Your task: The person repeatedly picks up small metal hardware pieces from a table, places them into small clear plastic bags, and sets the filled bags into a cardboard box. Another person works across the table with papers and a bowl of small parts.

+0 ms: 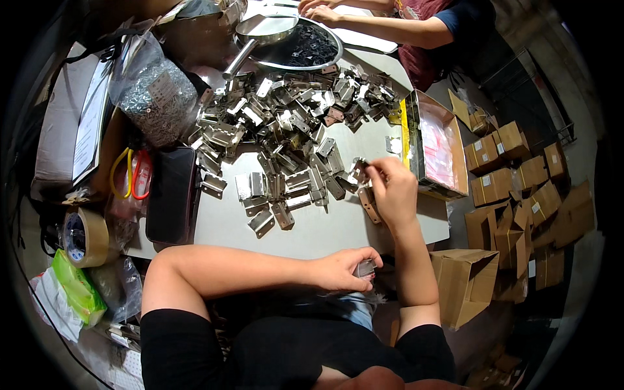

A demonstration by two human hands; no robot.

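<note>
My left hand [341, 268] is curled near the table's front edge, around a shiny grey metal piece [366, 268]; a bit of clear plastic shows just below it. Out over the table's right side, my right hand [396, 192] pinches a small metal bracket [357, 171] between thumb and fingers. Another bracket [368, 205] lies just beneath that hand. A large heap of bent metal brackets [286, 123] with holes spreads over the middle and back of the table. Several brackets [283, 214] lie at the heap's near edge.
An open box of clear bags [461, 170] stands at the right edge. A bowl of black parts [337, 55] with a metal scoop [268, 27] sits behind. At left are a screw bag [159, 97], scissors [140, 174], a black case [171, 195] and tape [97, 237]. Another person's arm [390, 29] reaches in.
</note>
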